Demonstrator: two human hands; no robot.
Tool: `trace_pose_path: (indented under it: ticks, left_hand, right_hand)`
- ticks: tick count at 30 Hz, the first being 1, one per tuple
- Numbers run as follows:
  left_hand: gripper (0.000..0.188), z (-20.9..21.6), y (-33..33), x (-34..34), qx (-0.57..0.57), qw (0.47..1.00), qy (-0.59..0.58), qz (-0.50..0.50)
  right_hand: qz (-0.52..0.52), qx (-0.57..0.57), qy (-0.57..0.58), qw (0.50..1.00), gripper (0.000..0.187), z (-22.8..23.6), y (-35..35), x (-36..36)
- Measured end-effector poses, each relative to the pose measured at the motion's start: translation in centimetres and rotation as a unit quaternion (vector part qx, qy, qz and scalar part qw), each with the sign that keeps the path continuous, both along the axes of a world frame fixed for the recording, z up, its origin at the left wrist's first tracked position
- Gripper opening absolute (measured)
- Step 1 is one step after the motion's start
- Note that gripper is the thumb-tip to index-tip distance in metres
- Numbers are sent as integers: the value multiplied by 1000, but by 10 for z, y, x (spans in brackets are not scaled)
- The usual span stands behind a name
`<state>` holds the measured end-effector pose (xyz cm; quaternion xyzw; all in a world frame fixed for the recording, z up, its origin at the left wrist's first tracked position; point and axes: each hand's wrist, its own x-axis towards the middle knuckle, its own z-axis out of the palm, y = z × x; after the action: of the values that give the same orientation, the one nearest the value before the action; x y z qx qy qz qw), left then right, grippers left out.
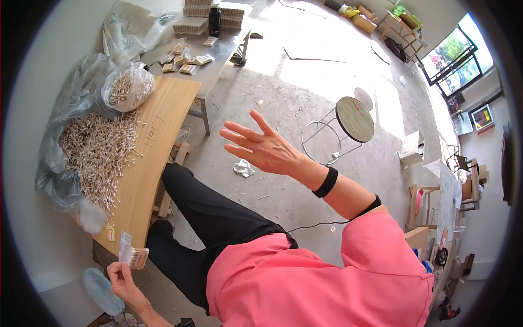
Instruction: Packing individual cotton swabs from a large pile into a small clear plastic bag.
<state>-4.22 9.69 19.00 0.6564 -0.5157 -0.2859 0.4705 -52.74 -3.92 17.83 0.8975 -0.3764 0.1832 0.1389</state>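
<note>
Pinched between the thumb and fingers of my left hand (124, 280) is a small pack of cotton swabs (135, 256), with a pale flap standing up from it. That hand is low at the near end of the wooden table. My right hand (267, 146) is raised over the floor with its fingers spread, holding nothing. A large heap of loose cotton swabs (98, 150) lies along the table's left side, on and beside grey plastic. More swabs fill a clear plastic bag (131, 87) behind the heap. Near the table's front end lies a small yellow-and-white packet (111, 233).
Several small swab packs (182, 57) lie on the grey table (223, 46) farther back, near a black bottle (214, 20) and stacked packs (190, 25). A round stool (355, 119) stands on the floor to the right. Crumpled white paper (243, 168) lies below my right hand.
</note>
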Motion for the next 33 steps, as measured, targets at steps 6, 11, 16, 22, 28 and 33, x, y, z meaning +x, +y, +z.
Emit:
trace_pose_path:
  ticks: [6,11,16,22,28,33]
  left_hand:
    - [5,33,-12,-50,-45,999,10,-30]
    - [6,51,-41,-108,49,969,237,-51]
    - [9,72,-41,-132,40,961,259,-91]
    - [13,68,-55,-126,-71,985,-41,-153]
    - [9,12,-92,-97,-105,968,-203,-106]
    - [12,-37,-124,-41,-127,967,-205,-82]
  right_hand:
    - [23,10,-90,996,23,5,10,31]
    - [100,317,-403,852,29,41,21,82]
    - [205,322,-424,821,31,68,9,141]
    - [241,304,-316,866,11,64,-1,157]
    - [245,215,-249,912,16,-6,-43,213]
    - [242,269,-310,879,9,-46,-78,272]
